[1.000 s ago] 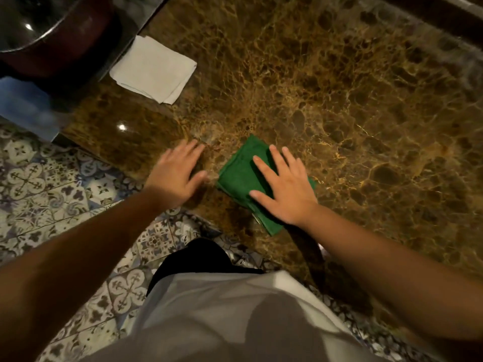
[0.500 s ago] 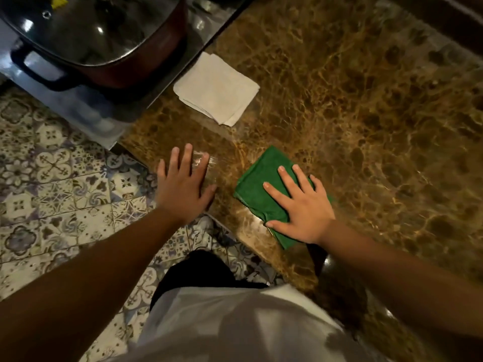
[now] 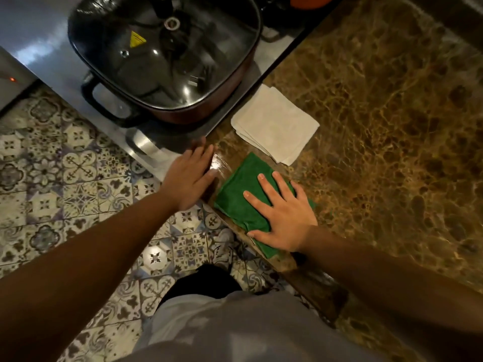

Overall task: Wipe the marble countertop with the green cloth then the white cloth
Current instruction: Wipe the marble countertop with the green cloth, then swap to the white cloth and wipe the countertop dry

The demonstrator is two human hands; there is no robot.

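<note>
The brown marble countertop [image 3: 392, 126] fills the right side of the view. A folded green cloth [image 3: 235, 194] lies at its near-left corner, by the front edge. My right hand [image 3: 283, 212] presses flat on the green cloth with the fingers spread. My left hand [image 3: 189, 178] rests flat and empty on the counter's left edge, just left of the green cloth. A folded white cloth [image 3: 277, 124] lies on the marble just beyond the green cloth, its near corner almost touching it.
A dark red pot with a glass lid [image 3: 167, 56] stands on a steel surface [image 3: 277, 56] left of the marble, close to the white cloth. Patterned floor tiles [image 3: 65, 178] lie below on the left. A shoe [image 3: 222, 250] shows under the counter edge.
My right hand has slid the green cloth left along the front edge, closer to the white cloth. My left hand moved left with it, and the view turned toward the pot.
</note>
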